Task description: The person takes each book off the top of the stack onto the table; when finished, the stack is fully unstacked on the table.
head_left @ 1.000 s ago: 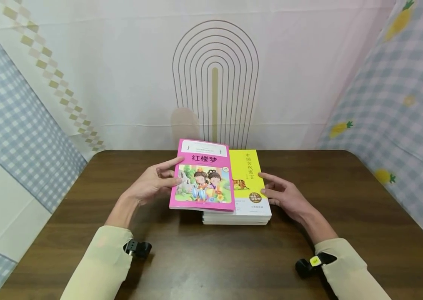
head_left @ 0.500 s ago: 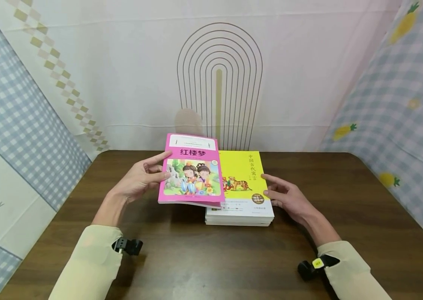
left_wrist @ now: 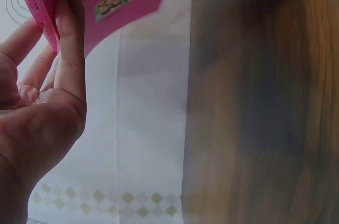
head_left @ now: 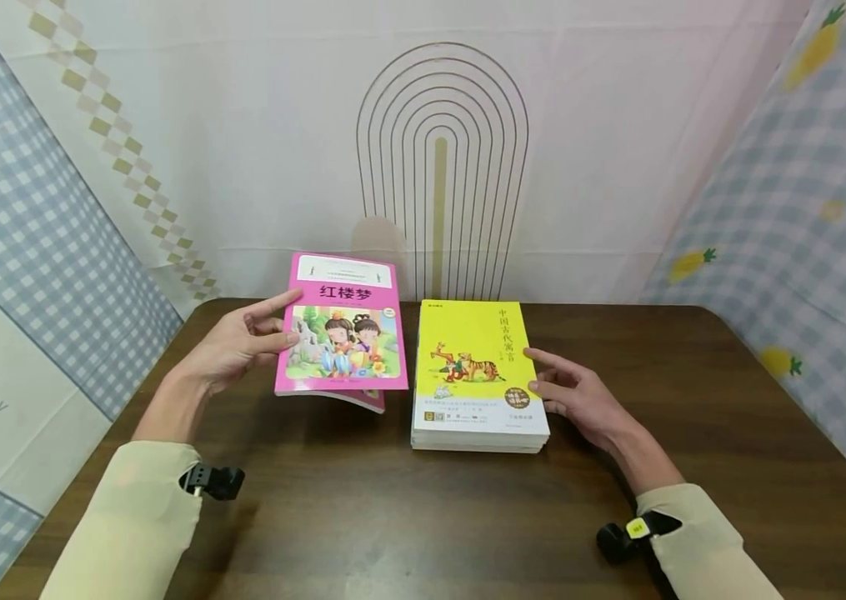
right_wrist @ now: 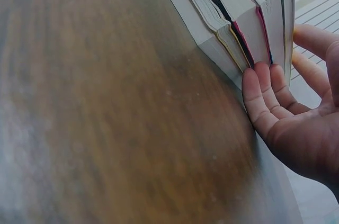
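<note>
My left hand pinches a pink paperback book by its left edge, thumb on the cover. The book is lifted off the table, cover up, its back cover sagging below. In the left wrist view the fingers support the spine and pink back cover. To the right, a yellow-and-white book with a tiger picture lies on top of a stack of several books. My right hand rests its fingertips against the stack's right side; in the right wrist view they touch the page edges.
The brown wooden table has rounded far corners. A white cloth backdrop with arch lines rises behind it, and blue checked cloth hangs at the sides. Black wrist cameras stick out from both sleeves.
The pink book has moved left and slightly up in my left hand, off the stack, and the yellow book's cover now shows fully. The right hand has stayed at the stack's side.
</note>
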